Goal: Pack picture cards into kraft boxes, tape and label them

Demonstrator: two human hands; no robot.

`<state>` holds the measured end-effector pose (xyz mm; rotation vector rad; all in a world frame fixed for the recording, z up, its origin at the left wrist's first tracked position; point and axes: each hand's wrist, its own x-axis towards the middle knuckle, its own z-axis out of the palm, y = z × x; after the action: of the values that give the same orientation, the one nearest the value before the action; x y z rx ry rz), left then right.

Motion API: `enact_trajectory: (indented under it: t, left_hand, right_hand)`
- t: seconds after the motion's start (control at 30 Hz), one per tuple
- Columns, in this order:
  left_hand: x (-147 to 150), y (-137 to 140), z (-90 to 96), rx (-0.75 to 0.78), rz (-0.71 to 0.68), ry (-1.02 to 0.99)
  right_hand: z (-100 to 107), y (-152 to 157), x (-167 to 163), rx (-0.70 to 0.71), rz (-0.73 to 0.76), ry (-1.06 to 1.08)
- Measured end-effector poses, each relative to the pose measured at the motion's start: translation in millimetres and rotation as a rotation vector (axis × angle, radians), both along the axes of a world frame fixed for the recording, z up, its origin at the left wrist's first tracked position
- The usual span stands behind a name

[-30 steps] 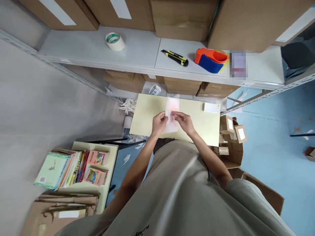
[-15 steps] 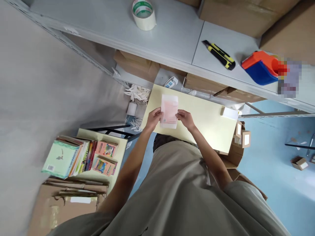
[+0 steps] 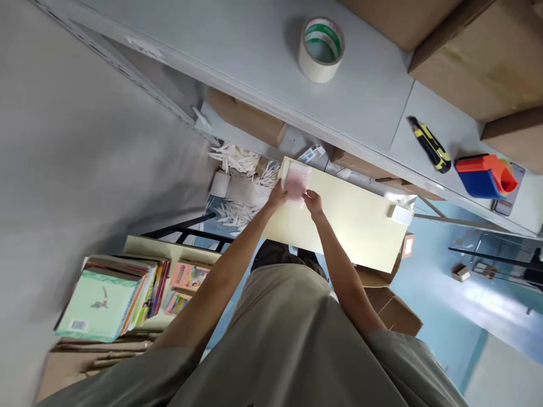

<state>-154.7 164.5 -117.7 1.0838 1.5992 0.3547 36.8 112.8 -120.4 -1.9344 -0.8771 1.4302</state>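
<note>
A pale pink, flat booklet-like item in a translucent sleeve [image 3: 297, 182], blurred by motion, is held over the left end of a pale yellow table [image 3: 352, 226]. My left hand [image 3: 278, 196] is closed on its left edge, thumb side toward the front. At the lower right edge, my right hand [image 3: 313, 202] has its fingers bent in a pinch on the sleeve. Its lower end lies between the two hands.
Above the table runs a grey shelf [image 3: 254, 62] with a tape roll [image 3: 321, 51], a box cutter [image 3: 429, 145] and a tape dispenser [image 3: 486, 176]. White paper strips [image 3: 237, 215] lie at the table's left. Books [image 3: 99, 302] are stacked lower left. An open carton [image 3: 392, 311] stands right.
Both hands and the sleeved pink item have shifted slightly up and toward the table's far left corner. The camera view has also turned, moving the shelf things right and down.
</note>
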Motion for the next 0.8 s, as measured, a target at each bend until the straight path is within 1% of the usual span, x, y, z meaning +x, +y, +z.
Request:
enact_trajectory:
  t: [0.07, 0.13, 0.2, 0.27, 0.33, 0.4, 0.5, 0.6, 0.7, 0.8]
  left_hand:
    - [-16.2, -11.6, -4.7, 0.027, 0.048, -0.017]
    - [-36.4, -35.0, -6.4, 0.052, 0.088, -0.050]
    - [-54.9, -67.2, -5.4, 0.045, 0.155, -0.102]
    - [-67.5, -103.2, -2.5, 0.021, 0.272, -0.187]
    - [-74.2, -138.6, 1.7, 0.018, 0.399, -0.267]
    - [-78.1, -172.2, 7.5, 0.045, 0.500, -0.312]
    - [-86.3, -223.3, 20.6, 0.136, 0.593, -0.358]
    - [-100.2, -283.4, 39.1, 0.231, 0.653, -0.377]
    - [-115.8, -354.7, 60.7, 0.318, 0.713, -0.382]
    - [-130.4, -431.6, 81.2, 0.372, 0.816, -0.368]
  right_hand:
    - [2.8, -9.1, -8.2, -0.067, -0.039, -0.024]
    - [11.2, -23.5, -15.0, -0.112, -0.044, -0.026]
    - [23.5, -40.4, -20.5, -0.138, -0.018, -0.022]
    - [37.3, -57.5, -24.7, -0.155, 0.027, -0.018]
    - [50.2, -73.8, -28.4, -0.161, 0.085, -0.011]
    - [60.5, -89.2, -32.7, -0.158, 0.148, 0.000]
    - [70.1, -112.4, -43.8, -0.132, 0.242, 0.027]
    - [74.2, -139.2, -63.9, -0.080, 0.335, 0.096]
    - [77.2, -173.9, -92.5, -0.028, 0.438, 0.178]
    - [81.9, -217.6, -124.6, 0.000, 0.557, 0.267]
